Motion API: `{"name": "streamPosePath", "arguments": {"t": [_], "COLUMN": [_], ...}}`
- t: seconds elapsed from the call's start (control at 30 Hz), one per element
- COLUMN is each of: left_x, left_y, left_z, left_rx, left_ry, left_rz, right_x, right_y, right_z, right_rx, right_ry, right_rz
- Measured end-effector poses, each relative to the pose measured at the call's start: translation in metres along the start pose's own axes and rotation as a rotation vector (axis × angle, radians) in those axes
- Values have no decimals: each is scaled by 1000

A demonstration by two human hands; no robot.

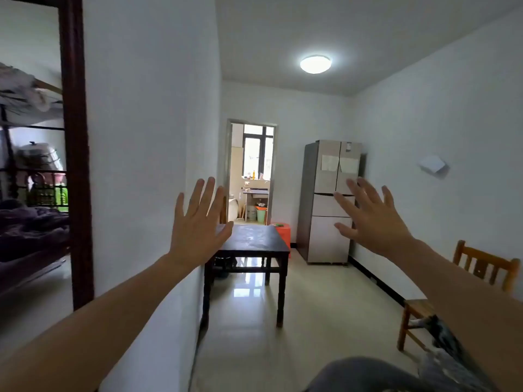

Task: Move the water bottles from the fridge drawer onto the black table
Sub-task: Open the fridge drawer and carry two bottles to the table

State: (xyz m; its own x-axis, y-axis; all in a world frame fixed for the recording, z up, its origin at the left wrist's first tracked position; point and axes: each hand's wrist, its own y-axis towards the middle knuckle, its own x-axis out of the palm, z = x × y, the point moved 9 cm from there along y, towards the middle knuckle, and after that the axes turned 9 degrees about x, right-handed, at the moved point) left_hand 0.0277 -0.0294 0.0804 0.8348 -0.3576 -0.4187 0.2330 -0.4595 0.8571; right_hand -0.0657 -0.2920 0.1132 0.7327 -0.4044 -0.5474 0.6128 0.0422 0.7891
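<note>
Head view: left hand (198,224), right hand (373,219), grips released; one black table (254,239), one fridge (325,241).

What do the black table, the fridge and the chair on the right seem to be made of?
Black table: probably wood with dark paint or stain; turned legs, faintly shiny top.
Fridge: grey metallic-looking side, smooth pale door fronts, possibly glass or coated steel.
Chair: orange-brown varnished wood, going by its slatted back.

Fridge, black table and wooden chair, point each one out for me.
fridge (325,244), head view, bottom drawer front.
black table (254,239), head view, bare tabletop.
wooden chair (485,258), head view, backrest top rail.
</note>
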Motion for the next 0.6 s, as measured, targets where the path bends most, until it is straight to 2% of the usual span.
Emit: {"name": "streamPosePath", "arguments": {"t": [0.1,0.2,0.4,0.6], "left_x": [13,33,73,132], "left_y": [-5,-5,12,25], "left_z": [-18,-40,-89,-137], "left_rx": [-23,-23,-3,25], "left_ry": [15,22,-34,-51], "left_rz": [8,31,64,76], "right_x": [-1,13,58,101], "right_y": [20,37,69,118], "right_z": [-12,-30,-84,-122], "right_rx": [-47,-20,-165,-167], "right_ry": [36,78,-64,-97], "right_rz": [87,101,169,166]}}
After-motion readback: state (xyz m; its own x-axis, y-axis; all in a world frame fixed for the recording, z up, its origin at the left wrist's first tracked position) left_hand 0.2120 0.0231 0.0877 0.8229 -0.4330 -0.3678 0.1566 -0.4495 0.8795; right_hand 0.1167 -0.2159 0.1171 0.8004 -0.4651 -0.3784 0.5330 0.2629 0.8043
